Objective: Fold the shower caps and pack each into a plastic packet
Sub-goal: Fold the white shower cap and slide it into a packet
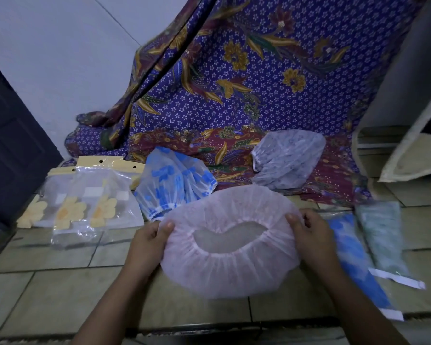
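A purple flowered cloth (271,78) hangs at the back and spreads onto the tiled floor (60,290). In front of it a pink shower cap (224,272) rests on the tiles, opening upward. Both forearms reach in from below. The left hand (147,242) pinches the cap's left edge in its grip, thumb on top; the right hand (311,235) has its grip curled round the right edge. Behind lie a blue-patterned cap (172,183) and, on the cloth, a grey cap (286,158). Empty flowered packets (85,195) lie to the left, two filled packets (381,232) to the right.
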